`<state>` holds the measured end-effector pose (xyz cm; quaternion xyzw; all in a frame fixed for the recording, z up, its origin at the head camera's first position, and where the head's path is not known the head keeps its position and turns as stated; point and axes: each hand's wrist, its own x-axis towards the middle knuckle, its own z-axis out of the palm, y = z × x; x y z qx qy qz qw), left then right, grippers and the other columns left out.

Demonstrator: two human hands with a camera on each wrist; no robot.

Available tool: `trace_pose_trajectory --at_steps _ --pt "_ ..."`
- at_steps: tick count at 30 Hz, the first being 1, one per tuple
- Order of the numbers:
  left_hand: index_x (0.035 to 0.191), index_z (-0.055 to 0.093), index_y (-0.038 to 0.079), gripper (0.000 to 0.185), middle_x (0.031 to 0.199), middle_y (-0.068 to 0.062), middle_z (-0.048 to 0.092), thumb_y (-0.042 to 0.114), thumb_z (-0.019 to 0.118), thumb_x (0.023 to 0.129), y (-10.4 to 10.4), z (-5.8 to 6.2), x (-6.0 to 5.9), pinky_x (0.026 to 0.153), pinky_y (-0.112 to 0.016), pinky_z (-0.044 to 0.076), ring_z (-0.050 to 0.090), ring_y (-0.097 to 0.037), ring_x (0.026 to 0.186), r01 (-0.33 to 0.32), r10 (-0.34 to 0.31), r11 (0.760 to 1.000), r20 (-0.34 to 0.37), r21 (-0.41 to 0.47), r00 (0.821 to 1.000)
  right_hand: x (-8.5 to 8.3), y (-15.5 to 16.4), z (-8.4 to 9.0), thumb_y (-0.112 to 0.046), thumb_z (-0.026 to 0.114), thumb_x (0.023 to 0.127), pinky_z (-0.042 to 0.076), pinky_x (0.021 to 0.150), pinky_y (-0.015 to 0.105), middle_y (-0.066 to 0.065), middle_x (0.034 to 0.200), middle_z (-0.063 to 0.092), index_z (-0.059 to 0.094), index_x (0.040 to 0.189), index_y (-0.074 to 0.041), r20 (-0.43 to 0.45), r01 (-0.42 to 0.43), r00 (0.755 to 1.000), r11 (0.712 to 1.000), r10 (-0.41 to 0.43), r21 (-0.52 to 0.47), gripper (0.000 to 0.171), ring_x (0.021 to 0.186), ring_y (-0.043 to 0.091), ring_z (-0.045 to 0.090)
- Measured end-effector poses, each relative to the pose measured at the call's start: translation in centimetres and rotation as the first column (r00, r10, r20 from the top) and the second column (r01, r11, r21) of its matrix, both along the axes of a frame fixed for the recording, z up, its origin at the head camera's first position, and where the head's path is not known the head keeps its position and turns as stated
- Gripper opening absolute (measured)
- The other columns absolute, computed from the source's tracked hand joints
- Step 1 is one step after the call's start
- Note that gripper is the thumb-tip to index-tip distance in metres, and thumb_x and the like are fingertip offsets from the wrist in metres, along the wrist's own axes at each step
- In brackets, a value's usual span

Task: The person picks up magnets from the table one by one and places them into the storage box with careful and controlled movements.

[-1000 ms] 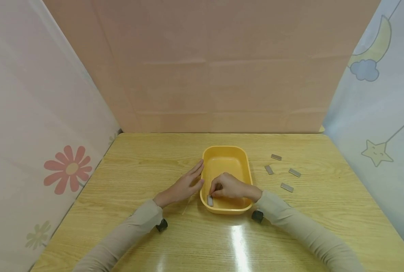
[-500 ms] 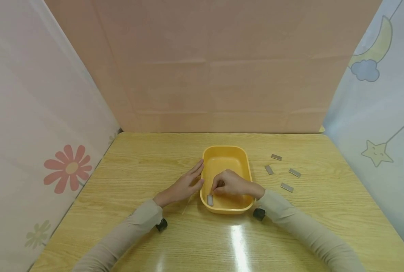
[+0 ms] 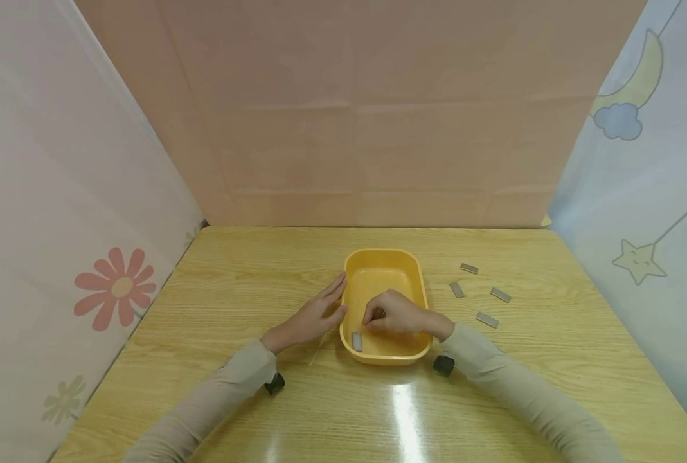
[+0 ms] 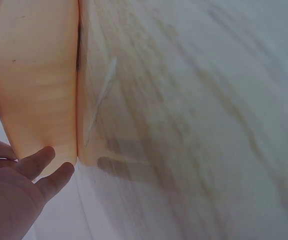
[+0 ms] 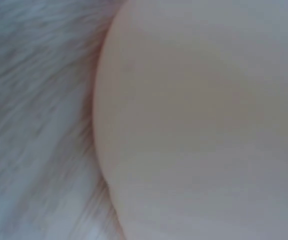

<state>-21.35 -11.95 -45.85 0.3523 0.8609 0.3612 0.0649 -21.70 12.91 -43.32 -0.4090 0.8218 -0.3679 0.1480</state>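
Note:
A yellow tray [image 3: 383, 252] stands in the middle of a wooden table [image 3: 245, 283]. My left hand [image 3: 311, 315] lies flat beside it, straight fingers touching the tray's left wall; the left wrist view shows these fingertips [image 4: 46, 155] against the tray [image 4: 34, 90]. My right hand [image 3: 392, 313] hovers over the tray's near half with loosely curled fingers and nothing visible in them. A small grey flat piece [image 3: 356, 341] lies in the tray's near left corner, just clear of that hand. The right wrist view is blurred and shows only the tray [image 5: 209, 125].
Several grey flat pieces lie on the table right of the tray, the nearest piece [image 3: 486, 319] beside my right forearm and the farthest piece [image 3: 468, 268] toward the back. Patterned curtains and a pink backdrop enclose the table on three sides.
My right hand has let go of the grey piece in the tray's near left corner and drawn a little to the right. The left hand has stayed put.

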Motion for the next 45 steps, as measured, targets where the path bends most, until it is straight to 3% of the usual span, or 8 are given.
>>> trace_pose_trajectory --at_steps 13,21,30,38,45 --pt "0.155 0.018 -0.004 0.062 0.166 -0.006 0.004 0.025 0.046 0.107 -0.1 0.0 0.1 0.116 -0.042 0.025 0.014 -0.022 0.148 0.001 -0.001 1.000 -0.008 -0.001 1.000 0.0 0.5 0.2 0.002 0.071 0.089 0.055 0.074 0.023 0.003 0.087 0.074 0.075 0.088 -0.001 -0.015 -0.005 1.000 1.000 0.005 -0.020 0.006 0.082 0.008 0.067" --pt "0.155 0.018 -0.004 0.062 0.166 -0.005 0.003 0.024 0.046 0.107 -0.2 0.0 0.1 0.116 -0.042 0.024 0.013 -0.021 0.148 -0.004 0.004 1.000 -0.003 -0.005 1.000 -0.1 0.7 0.6 0.003 0.071 0.089 0.055 0.075 0.023 0.011 0.089 0.074 0.075 0.089 -0.001 -0.040 -0.018 0.999 0.999 0.017 -0.027 0.005 0.083 0.010 0.068" --pt "0.155 0.018 -0.005 0.062 0.166 -0.006 0.003 0.023 0.046 0.107 -0.1 -0.1 0.0 0.116 -0.045 0.024 0.013 -0.023 0.148 0.004 -0.004 1.000 -0.003 0.002 1.000 -0.1 1.1 0.9 0.004 0.071 0.089 0.056 0.073 0.023 0.002 0.086 0.073 0.075 0.087 -0.001 -0.072 -0.015 0.997 0.999 0.012 -0.031 0.007 0.082 0.009 0.069" --pt "0.156 0.017 -0.003 0.064 0.166 -0.004 0.003 0.031 0.043 0.108 -0.1 0.0 0.0 0.116 -0.041 0.024 0.012 -0.020 0.148 0.010 -0.010 1.000 0.011 -0.005 1.000 0.2 1.5 1.7 0.003 0.071 0.089 0.056 0.073 0.025 0.008 0.089 0.074 0.075 0.088 -0.001 -0.061 -0.006 0.998 1.000 0.004 -0.029 0.006 0.081 0.011 0.069" --pt "0.155 0.017 -0.005 0.063 0.166 -0.006 0.002 0.028 0.043 0.108 -0.1 0.0 0.0 0.116 -0.042 0.024 0.012 -0.022 0.148 0.018 -0.018 1.000 0.004 0.006 1.000 0.1 1.9 1.6 0.004 0.071 0.088 0.056 0.072 0.024 0.006 0.087 0.073 0.075 0.088 -0.001 -0.064 0.002 0.998 1.000 -0.004 -0.031 0.007 0.080 0.011 0.069"
